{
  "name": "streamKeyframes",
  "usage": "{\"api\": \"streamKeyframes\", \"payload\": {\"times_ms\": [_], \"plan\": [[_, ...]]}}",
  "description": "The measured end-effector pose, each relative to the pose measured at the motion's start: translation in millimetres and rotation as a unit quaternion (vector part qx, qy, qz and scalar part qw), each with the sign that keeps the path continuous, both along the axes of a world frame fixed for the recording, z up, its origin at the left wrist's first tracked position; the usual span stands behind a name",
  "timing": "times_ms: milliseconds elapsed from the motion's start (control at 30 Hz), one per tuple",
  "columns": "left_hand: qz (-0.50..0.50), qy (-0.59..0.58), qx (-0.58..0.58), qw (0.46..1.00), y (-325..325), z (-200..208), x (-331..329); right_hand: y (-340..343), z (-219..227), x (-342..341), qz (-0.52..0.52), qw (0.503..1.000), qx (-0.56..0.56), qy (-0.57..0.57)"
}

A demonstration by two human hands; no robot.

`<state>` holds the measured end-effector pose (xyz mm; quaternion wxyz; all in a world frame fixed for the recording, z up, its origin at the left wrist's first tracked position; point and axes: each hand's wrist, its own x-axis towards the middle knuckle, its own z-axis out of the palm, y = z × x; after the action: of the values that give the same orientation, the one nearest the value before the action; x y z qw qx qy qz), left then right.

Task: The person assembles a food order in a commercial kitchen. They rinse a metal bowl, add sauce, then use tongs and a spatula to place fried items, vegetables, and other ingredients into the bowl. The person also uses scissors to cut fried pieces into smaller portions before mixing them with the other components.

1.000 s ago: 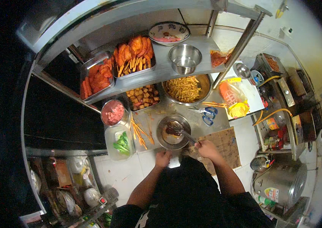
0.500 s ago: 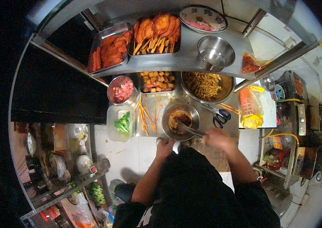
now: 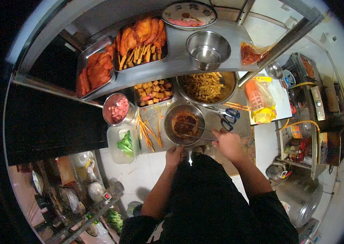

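hazard check: tipping, splash and dropped tool

the steel bowl (image 3: 168,133) sits near the front edge of the counter (image 3: 243,129), holding dark red-brown paste (image 3: 185,123).

right hand (image 3: 228,145): fingers closed around a metal utensil (image 3: 205,138), its far end in the bowl. left hand (image 3: 174,157): at the near rim, apparently touching; whether it pinches the rim cannot be told.

- tipping: possible if the utensil levers on the rim while left support is weak.
- splash: possible if the stroke runs too fast or climbs the wall.
- slip: possible if paste reaches the handle.
- snagging: the scissors (image 3: 230,117) lie just beside the bowl; a wide rightward sweep could strike them.
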<state>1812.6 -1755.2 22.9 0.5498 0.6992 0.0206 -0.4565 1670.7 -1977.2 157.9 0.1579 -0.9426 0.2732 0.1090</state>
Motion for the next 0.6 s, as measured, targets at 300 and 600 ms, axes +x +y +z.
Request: {"api": "streamKeyframes", "payload": {"times_ms": [300, 600], "plan": [[-0.065, -0.321, -0.009, 0.945, 26.7, 23.4, 40.8, 42.3, -38.9, 6.5, -0.107, 0.987, 0.077, -0.093], [-0.034, -0.269, -0.097, 0.958, 36.8, 76.6, 79.0, 17.3, -74.1, -85.5, -0.243, 0.94, 0.148, -0.19]]}}
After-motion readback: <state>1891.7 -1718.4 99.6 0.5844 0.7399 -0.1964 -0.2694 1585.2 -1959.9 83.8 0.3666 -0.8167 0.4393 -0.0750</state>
